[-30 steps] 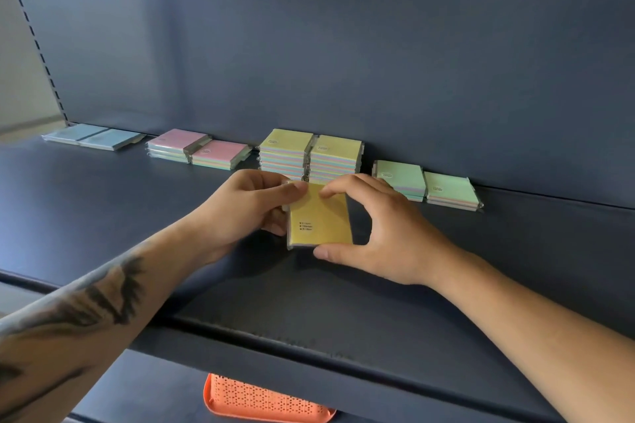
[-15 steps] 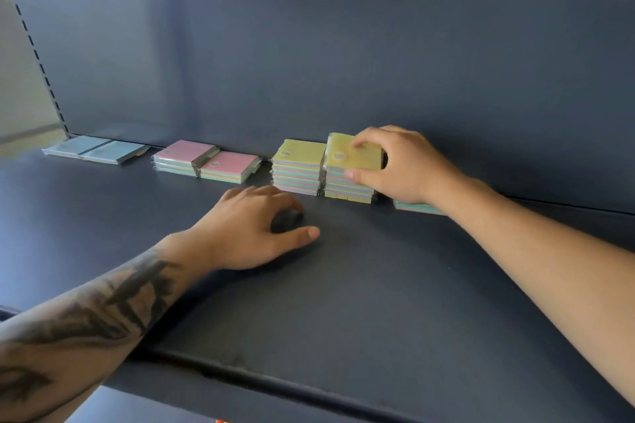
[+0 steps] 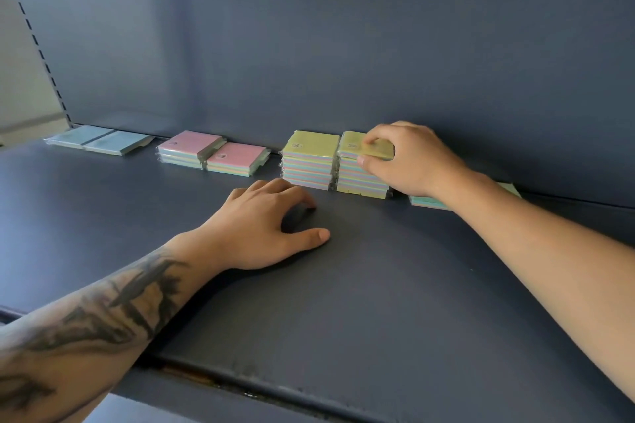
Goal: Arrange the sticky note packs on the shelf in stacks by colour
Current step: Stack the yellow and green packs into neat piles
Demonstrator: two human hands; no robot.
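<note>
Top yellow pack (image 3: 357,145) sits on the right yellow stack (image 3: 360,178), slightly skewed, against the back of the shelf (image 3: 378,285). Left yellow stack (image 3: 309,165) touches it on the left side, about the same height.

Further left: two pink-topped stacks (image 3: 213,156), lower, side by side, one slightly overlapping the other. Far left: two blue packs (image 3: 99,141) lying flat. Green packs (image 3: 426,201) just right of the yellow stacks, mostly hidden behind the right forearm. Dark back panel (image 3: 309,45) directly behind all stacks.

Right hand (image 3: 409,161): reached in from the right, palm down over the right stack, fingers curled over the top pack's far right part, thumb on its front edge, pinching it.

Left hand (image 3: 261,230): resting on the shelf in front of the yellow stacks, fingers loosely arched, tips and thumb on the surface, holding nothing. Clear of the stacks.
</note>
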